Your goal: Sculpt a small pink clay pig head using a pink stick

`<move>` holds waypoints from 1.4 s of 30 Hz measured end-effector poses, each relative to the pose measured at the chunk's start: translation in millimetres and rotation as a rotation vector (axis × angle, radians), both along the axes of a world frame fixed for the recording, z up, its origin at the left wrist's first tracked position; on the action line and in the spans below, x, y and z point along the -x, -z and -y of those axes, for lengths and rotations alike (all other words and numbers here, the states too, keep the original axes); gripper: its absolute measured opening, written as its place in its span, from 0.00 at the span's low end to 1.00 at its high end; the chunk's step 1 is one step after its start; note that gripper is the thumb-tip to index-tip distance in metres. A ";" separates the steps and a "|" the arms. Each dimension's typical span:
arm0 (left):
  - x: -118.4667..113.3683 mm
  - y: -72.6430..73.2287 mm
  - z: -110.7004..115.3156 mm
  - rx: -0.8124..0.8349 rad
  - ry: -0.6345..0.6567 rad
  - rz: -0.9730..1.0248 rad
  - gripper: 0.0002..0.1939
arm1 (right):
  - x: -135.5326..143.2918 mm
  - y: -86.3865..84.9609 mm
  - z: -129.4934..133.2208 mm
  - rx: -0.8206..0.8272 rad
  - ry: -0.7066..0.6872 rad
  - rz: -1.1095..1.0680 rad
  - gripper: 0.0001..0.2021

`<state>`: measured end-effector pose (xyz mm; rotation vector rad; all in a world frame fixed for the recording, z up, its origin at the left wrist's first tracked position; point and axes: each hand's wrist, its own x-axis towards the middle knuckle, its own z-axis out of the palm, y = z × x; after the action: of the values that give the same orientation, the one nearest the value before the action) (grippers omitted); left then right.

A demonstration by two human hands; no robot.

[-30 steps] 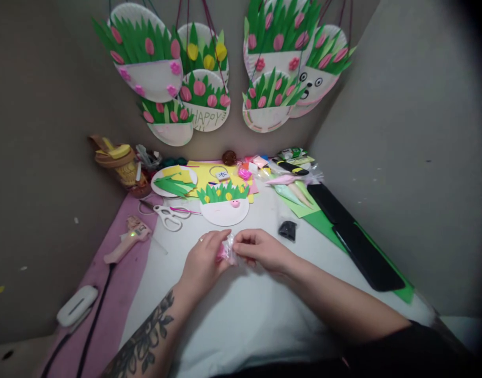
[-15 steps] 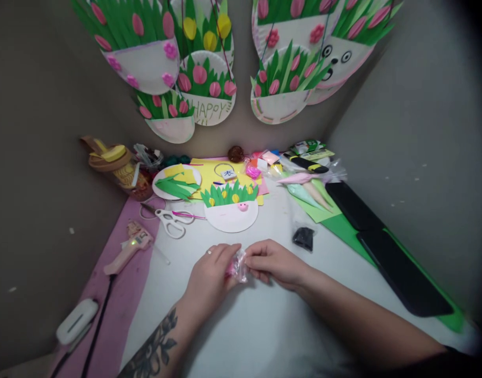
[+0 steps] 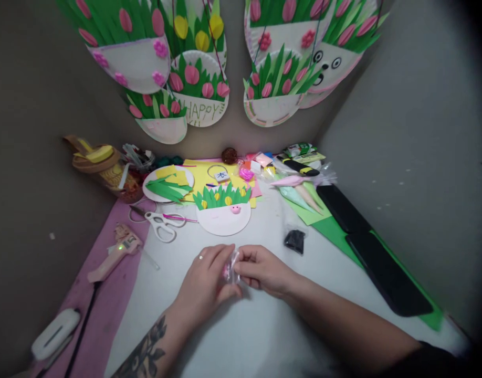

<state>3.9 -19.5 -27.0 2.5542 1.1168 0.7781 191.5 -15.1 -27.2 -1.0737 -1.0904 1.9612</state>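
Between my two hands is a small clear plastic bag (image 3: 233, 273) with something pink inside. My left hand (image 3: 207, 275) is closed around the bag's left side, its thumb below. From the other side, my right hand (image 3: 260, 270) pinches the plastic with thumb and fingers. Just beyond them lies a white paper-plate basket (image 3: 223, 219) with green paper grass, yellow paper flowers and a small pink clay piece on its front. A little bag of black clay (image 3: 295, 240) rests to the right of my right hand.
At left are white scissors (image 3: 162, 226), a pink glue gun (image 3: 115, 254) and a white case (image 3: 55, 335). Behind lie a plate with green paper strips (image 3: 146, 191) and coloured clay packs (image 3: 254, 167). Dark flat panels (image 3: 386, 273) lie right. Finished plate baskets (image 3: 205, 107) hang on the wall.
The whole view has shifted slightly, so things appear further left. My left thumb now stretches out beneath the bag, and both hands still hold it.
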 end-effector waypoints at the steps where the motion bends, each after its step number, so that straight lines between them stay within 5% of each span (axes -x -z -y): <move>1: -0.2 -2.1 1.1 -0.053 -0.014 0.016 0.34 | 0.2 -2.0 0.8 -0.046 0.030 0.013 0.11; 5: -4.8 -6.4 7.5 -0.127 -0.061 0.151 0.22 | 0.9 -9.4 5.3 -0.321 0.167 0.142 0.10; 10: -15.5 -1.9 15.7 0.117 -0.080 0.334 0.18 | 4.3 -4.5 13.6 -0.542 0.258 0.299 0.10; 23: -23.2 -11.6 14.0 0.770 -0.320 0.637 0.13 | 4.5 2.8 6.5 -0.392 0.173 0.162 0.10; 30: -24.1 -15.6 13.5 0.823 -0.294 0.696 0.14 | 4.6 0.3 5.0 -0.415 0.186 0.235 0.07; 37: -23.3 -15.9 14.9 0.769 -0.303 0.664 0.12 | 11.2 1.0 12.6 -0.746 0.219 0.413 0.06; 42: -21.0 -14.0 14.7 0.742 -0.301 0.624 0.12 | 12.6 -1.0 14.0 -0.772 0.236 0.426 0.08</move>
<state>24.9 -34.2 -13.0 1.4217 1.2576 0.9133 178.9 -29.1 -26.1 -1.1121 -1.6648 0.9805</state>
